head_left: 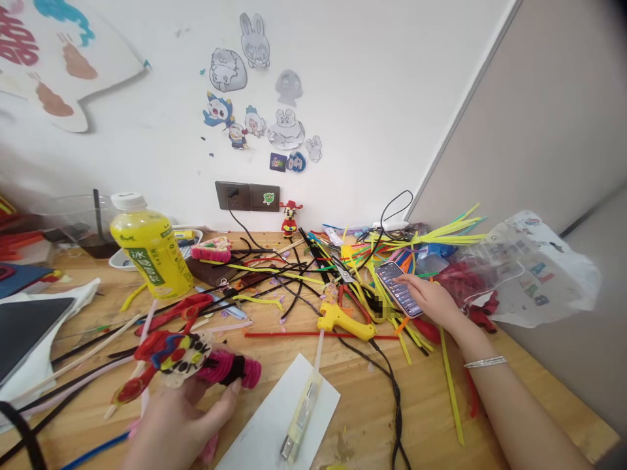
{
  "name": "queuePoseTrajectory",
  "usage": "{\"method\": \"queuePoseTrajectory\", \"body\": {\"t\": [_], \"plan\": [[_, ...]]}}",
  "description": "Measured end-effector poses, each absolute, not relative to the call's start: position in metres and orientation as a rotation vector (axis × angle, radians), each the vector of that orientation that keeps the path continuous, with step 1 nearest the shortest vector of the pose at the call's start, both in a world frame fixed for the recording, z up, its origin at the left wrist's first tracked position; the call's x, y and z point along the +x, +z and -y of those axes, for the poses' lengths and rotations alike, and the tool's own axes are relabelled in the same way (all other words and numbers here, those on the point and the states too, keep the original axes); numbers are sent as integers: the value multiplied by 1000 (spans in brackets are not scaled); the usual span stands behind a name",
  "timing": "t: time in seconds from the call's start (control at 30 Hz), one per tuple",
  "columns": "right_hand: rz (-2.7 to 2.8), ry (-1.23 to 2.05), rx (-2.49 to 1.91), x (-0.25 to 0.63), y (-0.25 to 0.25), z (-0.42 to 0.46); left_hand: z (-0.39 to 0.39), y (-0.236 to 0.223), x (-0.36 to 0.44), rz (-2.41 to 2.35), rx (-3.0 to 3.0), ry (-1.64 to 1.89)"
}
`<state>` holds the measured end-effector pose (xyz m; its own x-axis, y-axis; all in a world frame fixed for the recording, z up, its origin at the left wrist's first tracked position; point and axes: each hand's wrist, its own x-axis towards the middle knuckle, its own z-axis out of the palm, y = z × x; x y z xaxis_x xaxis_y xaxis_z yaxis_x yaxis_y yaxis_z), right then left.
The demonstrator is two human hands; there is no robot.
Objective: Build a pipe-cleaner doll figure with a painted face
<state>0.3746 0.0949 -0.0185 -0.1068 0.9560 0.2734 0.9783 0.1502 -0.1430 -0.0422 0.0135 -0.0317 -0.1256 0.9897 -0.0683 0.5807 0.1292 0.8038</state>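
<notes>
My left hand is wrapped around a pipe-cleaner doll. The doll lies sideways, with a magenta body, a black band, a pale face with black whiskers and a red and blue hat to the left. My right hand reaches in from the right, fingertips on the lit screen of a phone. That phone rests tilted on a heap of pipe cleaners; its screen is too small to read. Between my hands lies a yellow glue gun, a glue stick in its rear and its nozzle end hidden among clutter.
A yellow drink bottle stands at left. A utility knife lies on white paper. Scissors, loose pipe cleaners and a plastic bag crowd the back right. A finished-looking red figure stands by the wall socket.
</notes>
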Motion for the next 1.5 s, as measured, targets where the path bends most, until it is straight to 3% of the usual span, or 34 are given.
{"method": "queuePoseTrajectory", "body": {"t": [0.37,0.7,1.0,1.5], "plan": [[2101,-112,-1882,377,-18,-95,-17,-27,-46,-1763,1576,699],[1820,-378,-1926,378,-15,-93,-14,-28,-43,-1773,1585,744],[1898,-356,-1934,379,-18,-94,-19,-31,-53,-1753,1608,586],[1796,-203,-2001,377,-31,-103,-18,-24,-47,-1737,1607,664]]}}
